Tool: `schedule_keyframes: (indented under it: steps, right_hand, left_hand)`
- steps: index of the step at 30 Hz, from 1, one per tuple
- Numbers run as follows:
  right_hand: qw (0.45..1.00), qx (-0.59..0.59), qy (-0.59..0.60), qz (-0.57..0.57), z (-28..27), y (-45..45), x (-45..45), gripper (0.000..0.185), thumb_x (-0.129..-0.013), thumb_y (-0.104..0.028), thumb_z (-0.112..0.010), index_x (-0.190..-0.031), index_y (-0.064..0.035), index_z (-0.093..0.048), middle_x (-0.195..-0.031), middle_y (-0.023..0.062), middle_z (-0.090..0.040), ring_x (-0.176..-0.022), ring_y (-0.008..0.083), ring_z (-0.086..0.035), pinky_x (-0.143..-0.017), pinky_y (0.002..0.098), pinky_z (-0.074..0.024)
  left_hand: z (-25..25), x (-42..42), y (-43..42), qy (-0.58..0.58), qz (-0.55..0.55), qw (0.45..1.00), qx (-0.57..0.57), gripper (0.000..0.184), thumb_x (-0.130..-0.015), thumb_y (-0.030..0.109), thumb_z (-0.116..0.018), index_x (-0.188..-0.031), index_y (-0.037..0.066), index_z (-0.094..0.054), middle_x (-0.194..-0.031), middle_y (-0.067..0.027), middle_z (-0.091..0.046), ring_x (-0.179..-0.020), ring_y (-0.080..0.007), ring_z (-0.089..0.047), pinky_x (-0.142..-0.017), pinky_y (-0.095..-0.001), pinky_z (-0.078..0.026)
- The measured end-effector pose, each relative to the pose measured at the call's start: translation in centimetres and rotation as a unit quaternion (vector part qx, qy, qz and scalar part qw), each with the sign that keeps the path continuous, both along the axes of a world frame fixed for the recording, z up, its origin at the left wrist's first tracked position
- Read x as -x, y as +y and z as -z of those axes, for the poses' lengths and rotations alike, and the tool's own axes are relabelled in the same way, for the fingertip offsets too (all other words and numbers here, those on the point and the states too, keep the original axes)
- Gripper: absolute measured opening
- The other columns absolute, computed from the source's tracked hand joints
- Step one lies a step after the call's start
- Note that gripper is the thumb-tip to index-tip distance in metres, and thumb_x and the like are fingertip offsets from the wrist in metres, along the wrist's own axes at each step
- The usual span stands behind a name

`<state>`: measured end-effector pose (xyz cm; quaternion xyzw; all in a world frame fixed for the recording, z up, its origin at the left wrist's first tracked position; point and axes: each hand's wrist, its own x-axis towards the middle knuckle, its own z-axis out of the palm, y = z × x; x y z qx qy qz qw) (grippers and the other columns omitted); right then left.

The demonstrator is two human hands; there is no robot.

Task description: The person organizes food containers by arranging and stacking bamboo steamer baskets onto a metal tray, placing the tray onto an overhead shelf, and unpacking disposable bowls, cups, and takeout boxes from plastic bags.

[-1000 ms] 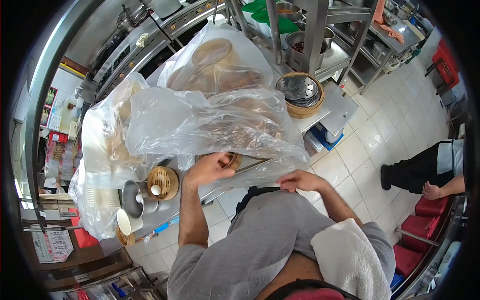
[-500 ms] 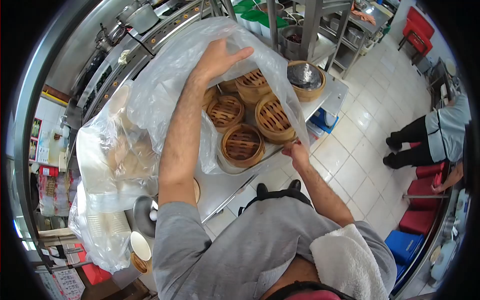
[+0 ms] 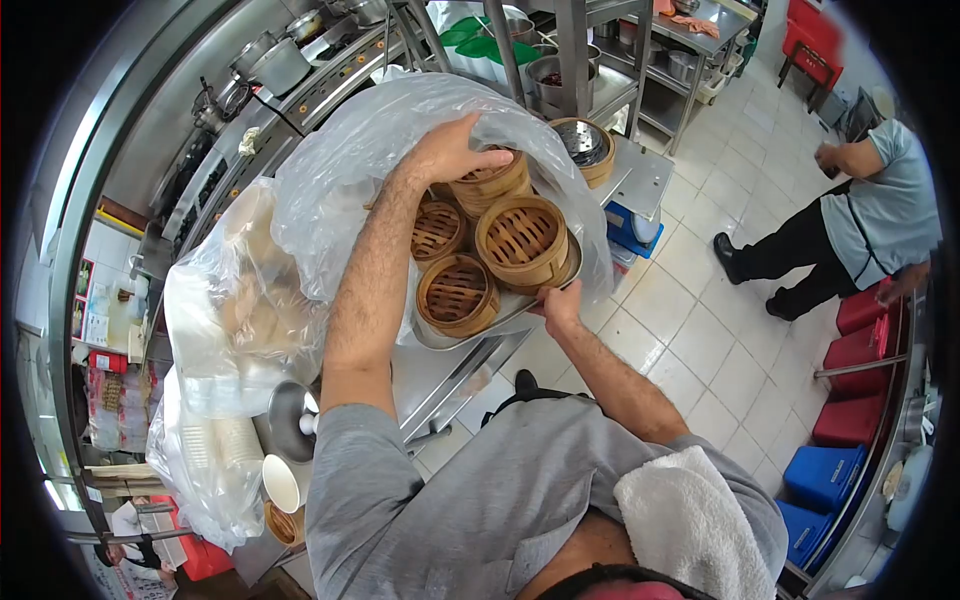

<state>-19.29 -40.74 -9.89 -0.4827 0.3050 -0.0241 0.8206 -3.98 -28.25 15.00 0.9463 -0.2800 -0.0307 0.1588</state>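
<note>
Holding left hand [image 3: 458, 150] wide open by the far basket [image 3: 492, 186], right hand [image 3: 561, 304] curled at the tray [image 3: 510, 313] edge (can't tell its grip), with near baskets [image 3: 457, 296] uncovered, far ones still partly bagged.

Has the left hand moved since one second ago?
Yes: away from the near edge of the steel table. It was beside that edge; now the left hand is farther in, among the bamboo steamers.

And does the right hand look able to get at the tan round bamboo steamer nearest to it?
Probably yes: the right hand is at the silver metal tray, beside this steamer, which the translucent plastic sheet leaves uncovered on top.
</note>
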Motion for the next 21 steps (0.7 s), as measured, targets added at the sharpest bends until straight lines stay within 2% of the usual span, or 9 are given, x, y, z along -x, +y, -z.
schedule_keyframes:
  steps: [4, 6, 10, 12, 15, 16, 18, 20, 21]
  right_hand:
    - [1.0, 0.001, -0.011, -0.014, 1.3, -1.2, 2.9, 0.04, -0.073, 0.009, -0.047, -0.109, -0.0043, -0.037, -0.09, 0.0117, -0.052, -0.069, 0.0212, -0.056, -0.047, 0.0398, -0.0548]
    - [1.0, 0.013, -0.02, -0.012, 1.1, -2.3, 4.7, 0.036, -0.073, 0.008, -0.046, -0.106, -0.0047, -0.039, -0.085, 0.01, -0.051, -0.065, 0.0189, -0.054, -0.046, 0.0388, -0.0542]
    - [1.0, 0.007, -0.02, 0.0, -2.1, -5.1, 8.9, 0.036, -0.072, 0.007, -0.047, -0.105, -0.0057, -0.039, -0.085, 0.01, -0.051, -0.064, 0.0184, -0.054, -0.047, 0.039, -0.0543]
    - [0.999, -0.001, 0.026, 0.032, -1.6, -6.6, 10.2, 0.038, -0.072, 0.006, -0.047, -0.107, -0.0062, -0.041, -0.084, 0.0096, -0.052, -0.062, 0.0183, -0.053, -0.049, 0.0384, -0.0549]
    - [0.999, 0.017, 0.01, 0.048, -0.7, -8.7, 11.1, 0.04, -0.072, 0.005, -0.047, -0.11, -0.0048, -0.042, -0.086, 0.0109, -0.053, -0.064, 0.0199, -0.056, -0.051, 0.0379, -0.0559]
    - [0.998, 0.019, 0.01, 0.053, -0.4, -9.3, 11.2, 0.04, -0.072, 0.005, -0.047, -0.11, -0.0048, -0.042, -0.086, 0.0109, -0.053, -0.064, 0.0199, -0.056, -0.051, 0.0379, -0.0559]
    - [0.998, 0.046, 0.022, 0.047, 0.1, -10.3, 11.1, 0.04, -0.073, 0.004, -0.047, -0.112, -0.0025, -0.043, -0.088, 0.0127, -0.055, -0.068, 0.022, -0.059, -0.053, 0.0375, -0.0565]
    - [0.997, 0.056, 0.023, 0.041, -0.1, -10.3, 11.4, 0.037, -0.075, 0.003, -0.048, -0.112, 0.0001, -0.042, -0.091, 0.0141, -0.057, -0.072, 0.0237, -0.061, -0.054, 0.0374, -0.0569]
    - [0.997, 0.046, 0.031, 0.053, -0.3, -10.2, 11.2, 0.036, -0.074, 0.004, -0.048, -0.109, -0.0005, -0.044, -0.089, 0.0122, -0.056, -0.069, 0.0201, -0.058, -0.051, 0.0331, -0.0548]
  left_hand:
    - [-1.0, 0.9, -0.1, -0.002, 0.004, 1.0, 0.011, 0.097, -0.069, 0.062, -0.065, -0.133, -0.004, -0.033, -0.129, -0.027, -0.043, -0.123, -0.0341, -0.041, -0.103, -0.0388, -0.033]
    - [-2.3, 1.4, -0.1, 0.038, -0.052, 0.997, -0.041, 0.1, -0.066, 0.064, -0.065, -0.132, -0.004, -0.036, -0.13, -0.0266, -0.043, -0.124, -0.0335, -0.041, -0.104, -0.0377, -0.032]
    - [-2.4, -1.1, 1.4, 0.071, -0.063, 0.995, -0.027, 0.102, -0.064, 0.067, -0.065, -0.132, -0.003, -0.037, -0.131, -0.0264, -0.042, -0.124, -0.033, -0.04, -0.105, -0.037, -0.031]
    - [-0.6, -3.4, 2.6, 0.032, 0.006, 0.993, -0.11, 0.098, -0.062, 0.062, -0.07, -0.133, 0.002, -0.038, -0.131, -0.026, -0.042, -0.123, -0.033, -0.041, -0.104, -0.0367, -0.032]
    - [2.7, -4.3, 3.7, -0.084, 0.106, 0.986, -0.1, 0.083, -0.062, 0.052, -0.074, -0.127, 0.007, -0.048, -0.132, -0.0205, -0.044, -0.122, -0.0316, -0.043, -0.103, -0.0355, -0.033]
    - [3.8, -5.3, 3.9, -0.084, 0.111, 0.985, -0.098, 0.083, -0.062, 0.052, -0.074, -0.127, 0.007, -0.048, -0.132, -0.0205, -0.044, -0.122, -0.0316, -0.043, -0.103, -0.0355, -0.033]
    - [5.4, -7.5, 4.3, 0.017, 0.073, 0.996, -0.042, 0.063, -0.065, 0.041, -0.075, -0.117, 0.009, -0.058, -0.128, -0.0143, -0.05, -0.119, -0.027, -0.046, -0.102, -0.0342, -0.034]
    - [1.9, -8.3, 4.8, 0.074, 0.065, 0.995, 0.001, 0.059, -0.069, 0.04, -0.073, -0.117, 0.009, -0.057, -0.126, -0.0147, -0.052, -0.117, -0.0279, -0.048, -0.099, -0.0352, -0.036]
    - [0.5, -9.1, 5.5, 0.126, 0.051, 0.99, 0.044, 0.055, -0.072, 0.039, -0.071, -0.117, 0.009, -0.057, -0.124, -0.015, -0.053, -0.114, -0.0288, -0.049, -0.097, -0.0361, -0.038]
